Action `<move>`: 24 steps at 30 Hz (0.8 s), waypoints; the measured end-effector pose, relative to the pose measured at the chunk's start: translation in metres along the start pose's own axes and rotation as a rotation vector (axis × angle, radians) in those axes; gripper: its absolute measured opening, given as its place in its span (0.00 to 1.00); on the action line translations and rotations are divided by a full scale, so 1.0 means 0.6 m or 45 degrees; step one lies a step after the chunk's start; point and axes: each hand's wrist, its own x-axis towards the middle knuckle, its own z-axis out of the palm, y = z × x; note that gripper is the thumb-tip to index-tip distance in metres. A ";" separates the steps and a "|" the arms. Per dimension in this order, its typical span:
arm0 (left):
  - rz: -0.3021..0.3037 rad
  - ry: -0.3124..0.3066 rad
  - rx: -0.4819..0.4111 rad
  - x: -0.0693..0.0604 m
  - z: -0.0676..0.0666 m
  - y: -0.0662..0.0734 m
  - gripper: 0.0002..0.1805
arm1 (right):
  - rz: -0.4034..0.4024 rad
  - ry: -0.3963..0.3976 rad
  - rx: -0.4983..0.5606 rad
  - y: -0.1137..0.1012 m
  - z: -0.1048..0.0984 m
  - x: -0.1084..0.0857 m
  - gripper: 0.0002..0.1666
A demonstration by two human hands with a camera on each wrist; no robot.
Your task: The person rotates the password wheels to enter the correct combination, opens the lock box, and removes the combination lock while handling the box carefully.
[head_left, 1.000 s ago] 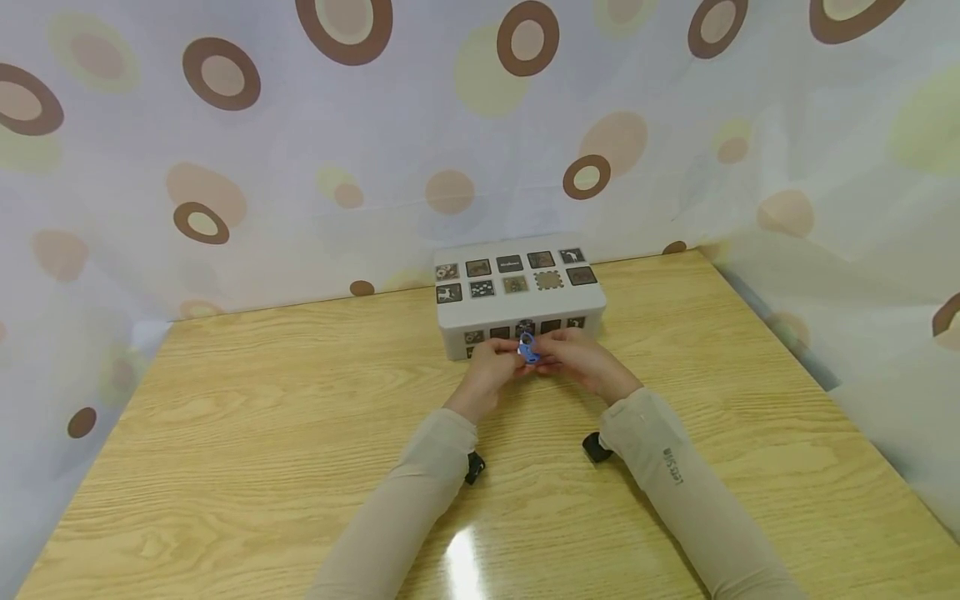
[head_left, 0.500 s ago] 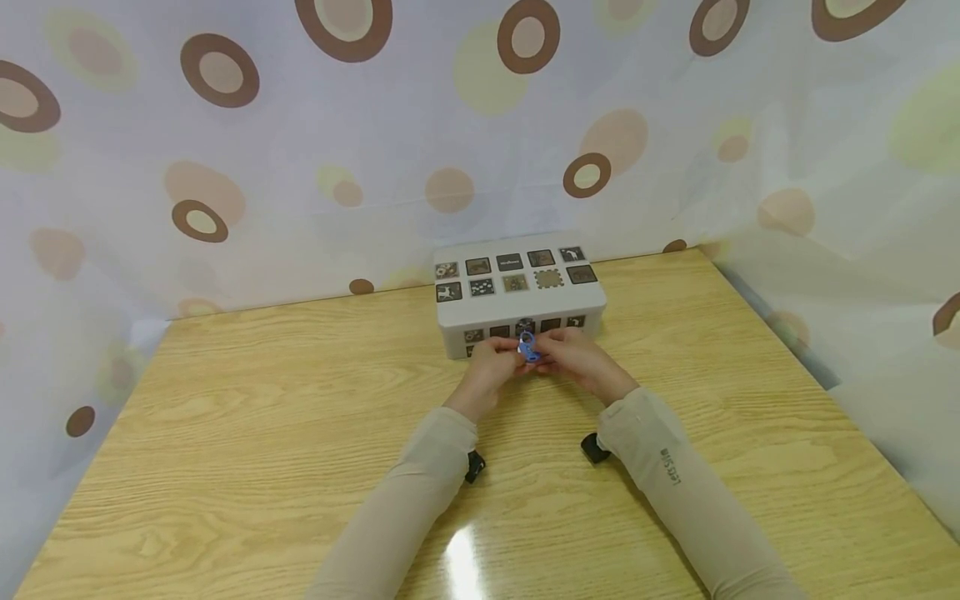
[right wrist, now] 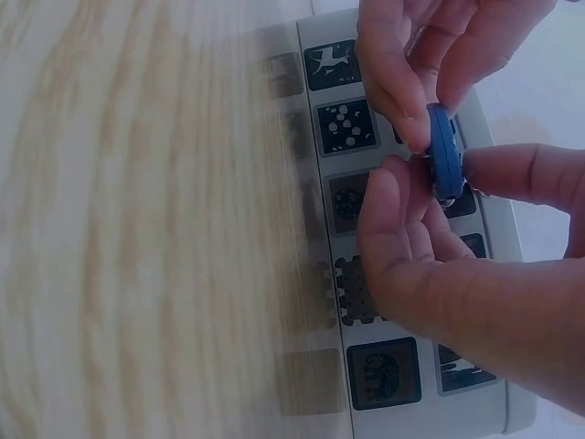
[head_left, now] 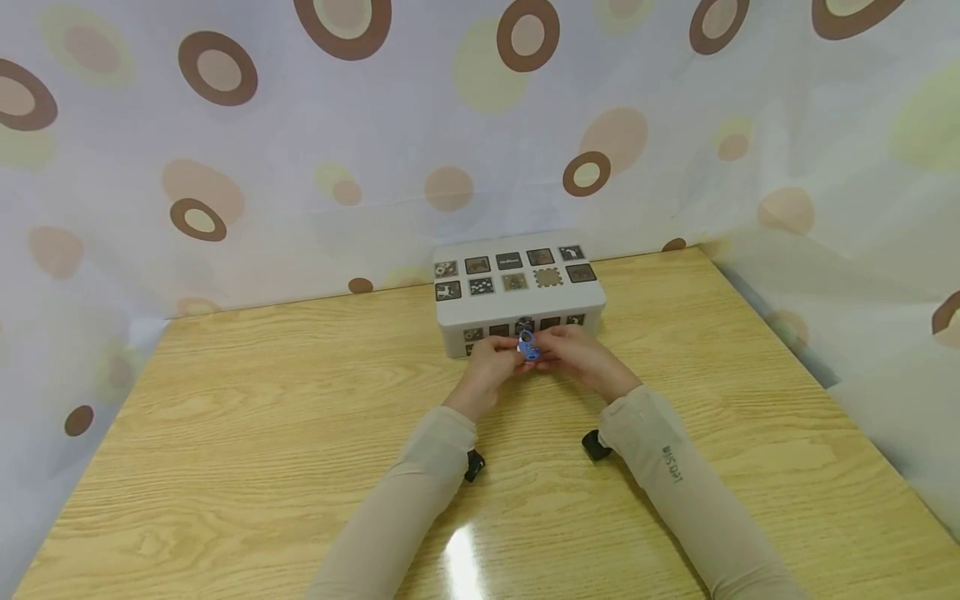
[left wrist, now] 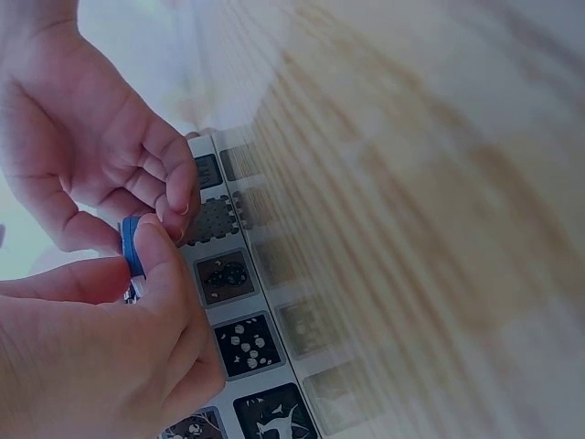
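Both hands meet at a small, flat blue piece with a loop at its upper end [head_left: 528, 347], just in front of the white box [head_left: 525, 310]. My left hand [head_left: 491, 367] pinches the blue piece between thumb and forefinger, seen in the left wrist view at the blue edge [left wrist: 133, 245]. From the other side my right hand [head_left: 581, 358] holds it, its thumb against the blue face in the right wrist view and its other fingers curled around behind. Edge-on, the blue piece [right wrist: 445, 154] looks thin, with small metal bits beside it. Its exact kind cannot be told.
The box carries dark square pictures and stands at the back of the wooden table [head_left: 300, 433]. Behind it hangs a patterned white cloth [head_left: 390, 125], which also closes off the sides. Black straps [head_left: 474, 465] sit at the wrists.
Between the fingers, the blue piece has turned slightly and shows more of its broad face. Both hands have stayed in nearly the same spot; the box has not moved.
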 end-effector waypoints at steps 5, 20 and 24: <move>-0.004 0.000 0.003 -0.002 0.000 0.001 0.15 | -0.014 -0.001 -0.053 0.000 0.001 -0.001 0.25; -0.009 -0.029 0.029 -0.007 0.000 0.007 0.16 | -0.017 0.018 -0.086 0.002 0.004 0.001 0.22; -0.001 -0.023 0.030 -0.007 0.000 0.007 0.15 | -0.048 0.014 -0.079 0.002 0.001 0.000 0.21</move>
